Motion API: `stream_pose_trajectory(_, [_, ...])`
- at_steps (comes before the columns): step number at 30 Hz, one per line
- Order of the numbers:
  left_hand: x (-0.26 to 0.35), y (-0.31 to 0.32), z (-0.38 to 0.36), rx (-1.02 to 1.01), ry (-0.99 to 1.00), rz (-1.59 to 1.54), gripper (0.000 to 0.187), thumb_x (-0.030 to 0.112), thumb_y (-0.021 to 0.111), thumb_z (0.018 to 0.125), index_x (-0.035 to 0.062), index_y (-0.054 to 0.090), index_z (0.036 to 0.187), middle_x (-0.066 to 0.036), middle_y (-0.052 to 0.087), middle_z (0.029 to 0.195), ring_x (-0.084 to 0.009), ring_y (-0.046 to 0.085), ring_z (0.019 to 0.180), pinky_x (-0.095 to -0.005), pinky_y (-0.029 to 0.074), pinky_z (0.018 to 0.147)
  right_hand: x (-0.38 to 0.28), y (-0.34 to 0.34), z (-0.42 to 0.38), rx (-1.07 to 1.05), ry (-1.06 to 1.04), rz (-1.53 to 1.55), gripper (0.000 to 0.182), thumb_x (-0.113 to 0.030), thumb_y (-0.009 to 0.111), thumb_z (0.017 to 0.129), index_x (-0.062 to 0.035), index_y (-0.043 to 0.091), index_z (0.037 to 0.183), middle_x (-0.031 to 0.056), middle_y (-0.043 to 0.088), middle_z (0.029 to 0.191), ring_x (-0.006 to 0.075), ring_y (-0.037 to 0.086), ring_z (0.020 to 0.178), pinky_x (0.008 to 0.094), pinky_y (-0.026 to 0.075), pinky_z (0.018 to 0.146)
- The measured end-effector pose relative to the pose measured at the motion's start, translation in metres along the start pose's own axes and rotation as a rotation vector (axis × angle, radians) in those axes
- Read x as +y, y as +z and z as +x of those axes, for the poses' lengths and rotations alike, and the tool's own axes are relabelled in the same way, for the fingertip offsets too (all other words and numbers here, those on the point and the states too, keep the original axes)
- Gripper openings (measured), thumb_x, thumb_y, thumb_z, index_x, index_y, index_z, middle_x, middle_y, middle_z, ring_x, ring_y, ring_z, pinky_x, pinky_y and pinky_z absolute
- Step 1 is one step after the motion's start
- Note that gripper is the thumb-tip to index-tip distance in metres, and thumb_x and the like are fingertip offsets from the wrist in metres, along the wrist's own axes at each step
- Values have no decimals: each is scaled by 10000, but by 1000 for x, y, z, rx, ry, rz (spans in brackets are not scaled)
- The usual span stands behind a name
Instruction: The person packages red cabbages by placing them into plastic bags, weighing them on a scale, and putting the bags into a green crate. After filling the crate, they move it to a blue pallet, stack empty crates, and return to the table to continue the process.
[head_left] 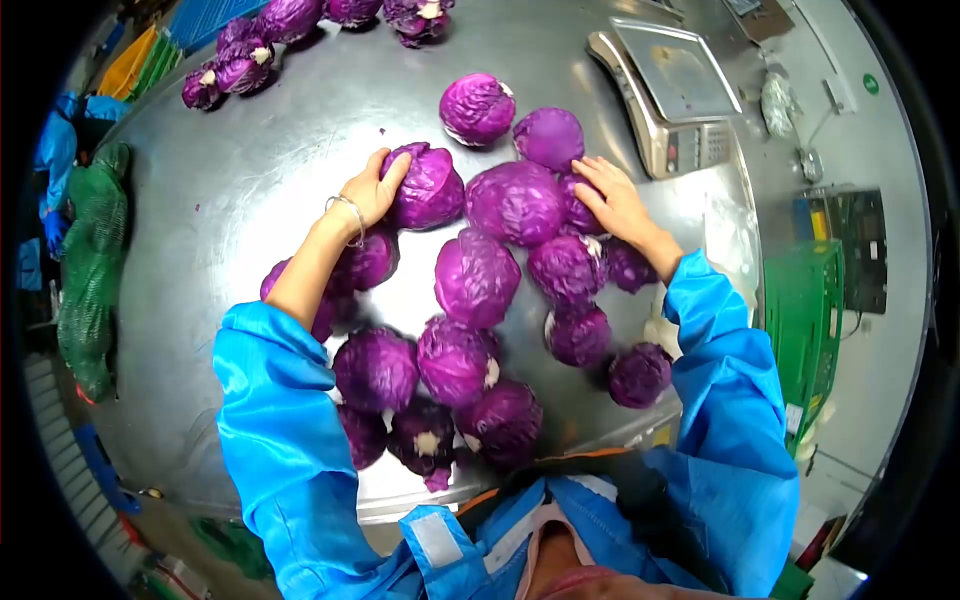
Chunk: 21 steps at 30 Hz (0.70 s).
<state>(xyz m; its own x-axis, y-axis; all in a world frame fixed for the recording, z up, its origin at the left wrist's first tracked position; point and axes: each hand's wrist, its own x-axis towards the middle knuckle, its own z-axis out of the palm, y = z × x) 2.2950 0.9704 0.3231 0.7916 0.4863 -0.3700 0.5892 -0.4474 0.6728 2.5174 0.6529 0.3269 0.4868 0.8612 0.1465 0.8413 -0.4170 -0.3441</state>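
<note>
Many purple-red cabbages lie loose on a metal table (165,300) in front of me. My left hand (370,192), with a bracelet at the wrist, is closed against the left side of a red cabbage (430,188), the thumb on top. My right hand (618,203) curves over a smaller red cabbage (577,207), partly hidden by the fingers. Between my hands sits a large red cabbage (516,203), with another red cabbage (549,138) just behind it. Nearer my body, several more surround a red cabbage (477,278); some show pale cut stems.
A digital scale (655,100) stands at the back right of the table. More cabbages (243,66) lie at the far left edge. Green crates (803,330) are on the right, and a green mesh sack (95,270) hangs beyond the left edge, near a person's blue sleeve (57,150).
</note>
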Motion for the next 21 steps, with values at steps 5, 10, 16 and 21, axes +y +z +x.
stream_pose_trajectory(5, [21, 9, -97, 285, 288, 533, 510, 409, 427, 910, 112, 405, 1324, -165, 411, 1344, -350, 314, 1279, -456, 244, 1042, 9, -98, -149, 275, 520, 351, 355, -228, 480, 920, -30, 528, 1211, 127, 564, 1198, 219, 516, 1125, 289, 371, 959])
stream_pose_trajectory(10, [86, 42, -283, -172, 481, 14, 484, 160, 641, 799, 26, 476, 1234, -168, 511, 1218, -285, 488, 1148, -367, 389, 964, 5, -64, -363, 218, 762, 532, 446, -236, 543, 893, -19, 462, 1274, 131, 475, 1292, 244, 450, 1187, 361, 337, 1006])
stream_pose_trajectory(16, [139, 108, -350, -678, 612, -41, 512, 259, 669, 798, 51, 493, 1231, -163, 571, 1145, -307, 579, 1024, -370, 476, 844, -71, 21, -330, 270, 650, 310, 1052, -352, 808, 594, -35, 173, 1370, 227, 298, 1314, 352, 326, 1230, 407, 275, 1041])
stream_pose_trajectory(21, [123, 250, -367, -249, 611, -131, 492, 182, 637, 815, 32, 463, 1250, -175, 553, 1162, -306, 526, 1086, -377, 445, 880, -19, -21, -329, 16, 537, 496, 1162, -377, 861, 481, -21, 175, 1348, 243, 297, 1279, 379, 312, 1224, 472, 276, 1042])
